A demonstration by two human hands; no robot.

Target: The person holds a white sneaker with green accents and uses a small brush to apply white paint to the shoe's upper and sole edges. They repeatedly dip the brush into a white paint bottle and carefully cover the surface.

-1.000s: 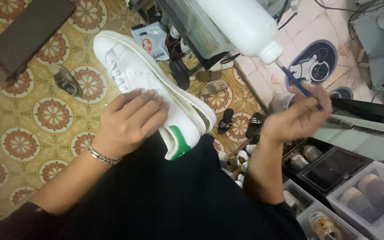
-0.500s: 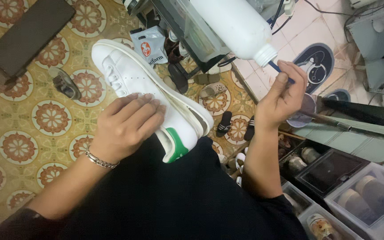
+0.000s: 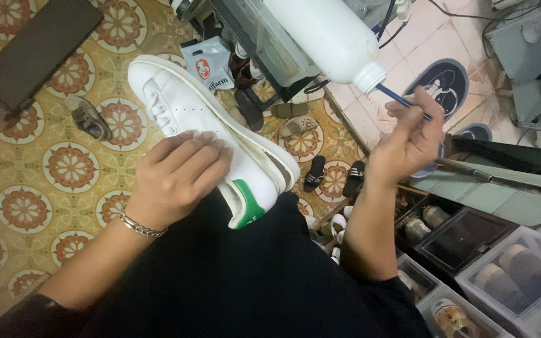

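My left hand (image 3: 173, 175), with a chain bracelet at the wrist, presses down on the side of a white sneaker (image 3: 183, 109) with a green heel tab, which rests on my dark-clothed lap. My right hand (image 3: 408, 141) grips a thin blue-handled brush (image 3: 396, 97) whose tip goes into the mouth of a large white plastic bottle (image 3: 333, 37) lying tilted at the top of the view.
A patterned floor (image 3: 45, 175) spreads to the left, with a dark board (image 3: 39, 47) on it. Sandals and slippers (image 3: 320, 172) lie beyond the shoe. Clear plastic bins (image 3: 502, 275) stand at lower right, a white plastic bag (image 3: 208, 62) behind the sneaker.
My right hand has risen and brought the brush tip into the bottle's mouth. The left hand keeps its hold on the sneaker.
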